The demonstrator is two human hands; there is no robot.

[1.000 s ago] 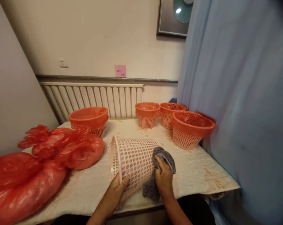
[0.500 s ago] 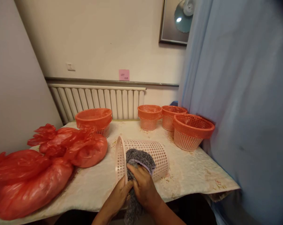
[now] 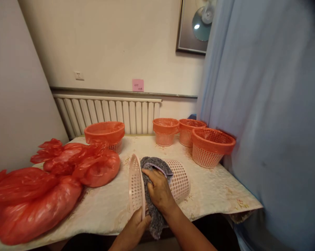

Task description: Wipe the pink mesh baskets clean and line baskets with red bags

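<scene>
A pale pink perforated plastic basket lies on its side at the table's front edge, its mouth facing left. My left hand grips its rim from below, thumb on the outside and the other fingers partly hidden. My right hand presses a dark grey cloth with a light purple edge against the outer wall, close to the rim. One end of the cloth hangs down between my two hands.
Several bulging, tied red plastic bags fill the table's left side. One basket lined with a red bag stands behind them. Three similar lined baskets stand at the back right, beside a blue curtain. A radiator is behind the table.
My right hand and the cloth have moved up the basket wall. My left hand has slid lower along the rim, apart from my right hand. The basket has turned slightly.
</scene>
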